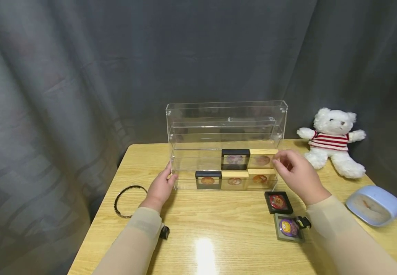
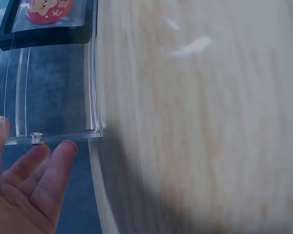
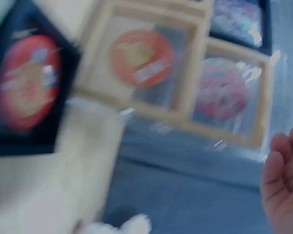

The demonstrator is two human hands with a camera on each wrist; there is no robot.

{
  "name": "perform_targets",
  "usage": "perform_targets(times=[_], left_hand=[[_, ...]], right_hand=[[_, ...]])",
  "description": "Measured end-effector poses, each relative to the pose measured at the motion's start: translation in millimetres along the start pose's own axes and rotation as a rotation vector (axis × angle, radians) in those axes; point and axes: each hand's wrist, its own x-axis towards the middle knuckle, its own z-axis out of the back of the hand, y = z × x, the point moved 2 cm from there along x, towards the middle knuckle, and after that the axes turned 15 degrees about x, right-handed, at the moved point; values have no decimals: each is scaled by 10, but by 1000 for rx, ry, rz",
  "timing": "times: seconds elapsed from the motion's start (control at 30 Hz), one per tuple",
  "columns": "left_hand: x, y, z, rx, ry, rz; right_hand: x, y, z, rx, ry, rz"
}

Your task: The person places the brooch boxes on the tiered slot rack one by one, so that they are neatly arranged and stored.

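At head-view centre, I log a clear rack [image 1: 198,125], left hand [image 1: 158,189] gripping its eight-o'clock end; right hand [image 1: 296,173] at three, grip undeterminable remotely. Left wrist: rack twelve o'clock from hand. Right wrist: framed orange badge [image 3: 141,58] ten o'clock from hand.

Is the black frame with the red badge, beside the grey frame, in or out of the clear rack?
Out: the black frame lies on the wooden table, near the right end of the clear rack.

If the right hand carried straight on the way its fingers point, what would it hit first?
Probably the right end of the clear shelf, beside the upper wooden frame; whether the right hand already touches it is unclear.
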Motion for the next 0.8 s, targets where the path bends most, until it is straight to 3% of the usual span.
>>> perform_targets(times=[0.2, 0.4, 0.47, 0.6, 0.8], left_hand=[[-5, 0, 3, 6, -5, -5], [-7, 2, 1, 8, -6, -6], [-7, 3, -2, 10, -8, -9], [-4, 9, -11, 16, -13, -11], [8, 19, -21, 19, -18, -13]], right_hand=[[-256, -415, 32, -32, 246, -255], [-433, -727, -5, 57, 484, -519], [-460, -775, -8, 66, 549, -571], [-486, -829, -18, 28, 608, -589], [-534, -852, -21, 65, 570, -559]])
